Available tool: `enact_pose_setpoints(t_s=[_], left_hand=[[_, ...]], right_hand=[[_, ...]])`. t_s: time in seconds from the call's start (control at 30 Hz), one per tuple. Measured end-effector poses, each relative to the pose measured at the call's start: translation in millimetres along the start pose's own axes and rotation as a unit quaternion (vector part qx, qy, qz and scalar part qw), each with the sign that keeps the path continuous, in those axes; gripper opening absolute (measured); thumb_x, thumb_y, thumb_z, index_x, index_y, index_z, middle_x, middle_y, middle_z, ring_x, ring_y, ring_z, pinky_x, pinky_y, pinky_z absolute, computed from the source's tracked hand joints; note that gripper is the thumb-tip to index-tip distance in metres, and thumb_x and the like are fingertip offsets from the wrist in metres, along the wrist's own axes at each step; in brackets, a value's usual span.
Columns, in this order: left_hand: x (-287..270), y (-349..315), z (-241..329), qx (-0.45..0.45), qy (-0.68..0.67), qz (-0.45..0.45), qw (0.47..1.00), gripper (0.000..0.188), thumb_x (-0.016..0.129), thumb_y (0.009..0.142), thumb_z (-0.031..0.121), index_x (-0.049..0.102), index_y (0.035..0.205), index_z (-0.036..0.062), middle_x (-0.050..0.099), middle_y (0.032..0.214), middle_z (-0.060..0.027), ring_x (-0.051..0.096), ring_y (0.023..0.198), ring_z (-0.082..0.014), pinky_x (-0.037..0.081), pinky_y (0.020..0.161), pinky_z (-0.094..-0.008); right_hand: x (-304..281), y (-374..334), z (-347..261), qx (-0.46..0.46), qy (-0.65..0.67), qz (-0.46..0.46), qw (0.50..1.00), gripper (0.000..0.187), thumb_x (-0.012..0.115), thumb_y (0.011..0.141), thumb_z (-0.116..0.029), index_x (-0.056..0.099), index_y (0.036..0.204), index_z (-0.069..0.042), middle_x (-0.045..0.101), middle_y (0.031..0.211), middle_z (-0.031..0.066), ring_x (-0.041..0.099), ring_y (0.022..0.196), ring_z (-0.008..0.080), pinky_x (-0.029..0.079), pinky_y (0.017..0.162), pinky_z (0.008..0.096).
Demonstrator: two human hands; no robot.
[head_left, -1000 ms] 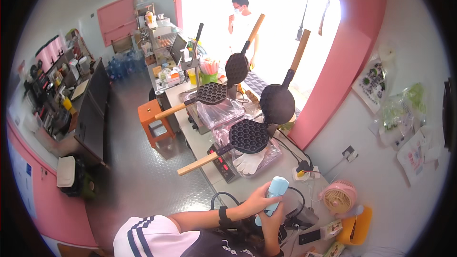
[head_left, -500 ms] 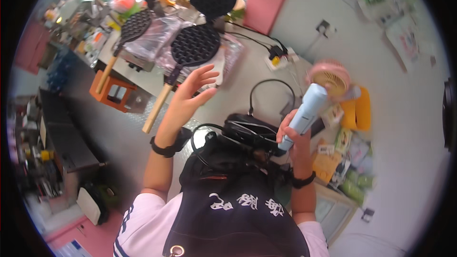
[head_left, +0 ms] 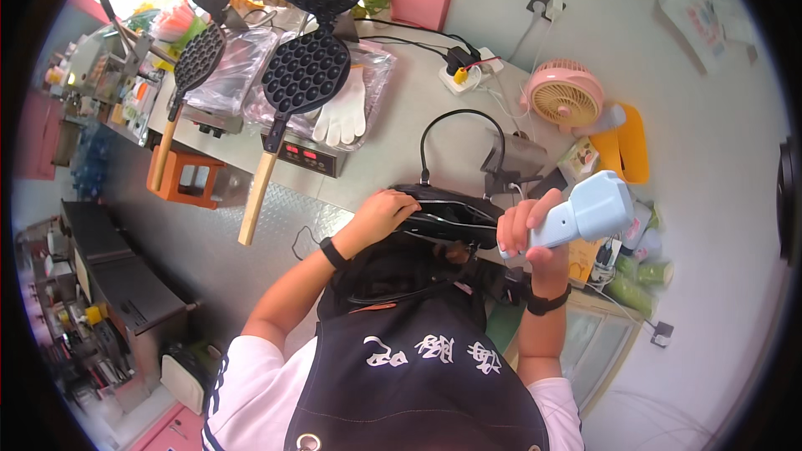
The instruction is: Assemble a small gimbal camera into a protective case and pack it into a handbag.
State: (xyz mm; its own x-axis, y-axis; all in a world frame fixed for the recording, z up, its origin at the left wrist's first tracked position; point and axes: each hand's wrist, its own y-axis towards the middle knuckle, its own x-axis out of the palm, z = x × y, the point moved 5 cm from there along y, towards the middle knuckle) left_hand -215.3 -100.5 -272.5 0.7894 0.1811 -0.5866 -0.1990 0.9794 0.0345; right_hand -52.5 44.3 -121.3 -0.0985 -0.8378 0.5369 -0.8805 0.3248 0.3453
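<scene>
At the table's front edge sits a black handbag point(head_left: 443, 210) with its zipped top open and one handle standing up. My left hand point(head_left: 386, 215) is at the bag's left end, fingers curled over the rim of its opening. Over the bag's right end, my right hand point(head_left: 539, 227) is wrapped round the narrow handle of a light blue handheld device point(head_left: 591, 209). Its wide, blocky head points up and right; the exact kind cannot be made out. What lies inside the bag is too dark to tell.
Two egg waffle irons stand open at the left, the nearer lower plate point(head_left: 306, 71) with a wooden handle point(head_left: 261, 196) jutting past the table. White gloves point(head_left: 342, 113) lie beside it. Behind the bag are a power strip point(head_left: 468, 75), a pink fan point(head_left: 568, 92) and a yellow bin point(head_left: 632, 150).
My left hand has come down and right from beside the waffle iron to the handbag's rim. My right hand has turned the blue device, tipping its head further right and lower. The view has shifted.
</scene>
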Motion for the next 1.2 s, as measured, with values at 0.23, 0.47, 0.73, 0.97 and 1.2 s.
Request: enact_pose_setpoints(t_s=[0.23,0.47,0.73,0.97,1.2], left_hand=[[16.0,-1.8,2.3,-0.068,0.055,0.066,0.994,0.022,0.067,0.076,0.015,0.067,0.094,0.0025,0.068,0.084,-0.0144,0.064,0.075,-0.0318,0.047,0.078,-0.0387],[37.5,-21.1,-15.8,-0.098,0.037,0.019,0.994,0.053,0.072,0.072,0.016,0.057,0.121,0.0056,0.062,0.118,-0.0135,0.058,0.106,-0.0287,0.041,0.092,-0.0384],[32.2,-17.3,-13.7,-0.079,-0.034,0.043,0.995,0.051,0.074,0.071,0.015,0.059,0.119,0.0074,0.063,0.117,-0.0128,0.058,0.109,-0.0294,0.042,0.091,-0.0388],[25.9,-5.5,-11.9,-0.127,-0.028,-0.046,0.99,0.025,0.062,0.075,0.013,0.066,0.097,0.0013,0.066,0.095,-0.02,0.063,0.09,-0.0384,0.05,0.078,-0.0443],[76.8,6.4,-30.0,-0.1,-0.047,-0.247,0.963,0.033,0.055,0.082,0.023,0.064,0.108,0.0042,0.065,0.109,-0.02,0.061,0.101,-0.0318,0.046,0.09,-0.0394]], right_hand=[[-21.2,-6.2,59.9,0.117,-0.168,-0.103,0.973,0.028,0.078,0.069,-0.003,0.057,0.088,-0.006,0.057,0.075,0.0017,0.056,0.071,0.0144,0.047,0.071,0.0304],[-46.5,-22.6,113.1,0.264,-0.436,-0.067,0.858,0.056,0.079,0.064,-0.015,0.057,0.111,0.003,0.064,0.091,0.0153,0.06,0.08,0.0219,0.048,0.08,0.0315],[-73.2,-51.7,133.1,0.31,-0.548,0.019,0.777,0.025,0.063,0.066,-0.007,0.058,0.09,-0.007,0.064,0.084,0.0144,0.061,0.082,0.0378,0.048,0.07,0.0427],[-68.5,-48.3,128.1,0.203,-0.608,0.034,0.767,0.021,0.063,0.068,-0.006,0.059,0.088,-0.007,0.063,0.083,0.014,0.061,0.081,0.0364,0.05,0.07,0.0433],[-71.2,-54.4,142.2,0.153,-0.645,0.035,0.748,0.02,0.065,0.066,-0.008,0.059,0.085,-0.008,0.062,0.081,0.015,0.061,0.079,0.0377,0.05,0.067,0.0444]])
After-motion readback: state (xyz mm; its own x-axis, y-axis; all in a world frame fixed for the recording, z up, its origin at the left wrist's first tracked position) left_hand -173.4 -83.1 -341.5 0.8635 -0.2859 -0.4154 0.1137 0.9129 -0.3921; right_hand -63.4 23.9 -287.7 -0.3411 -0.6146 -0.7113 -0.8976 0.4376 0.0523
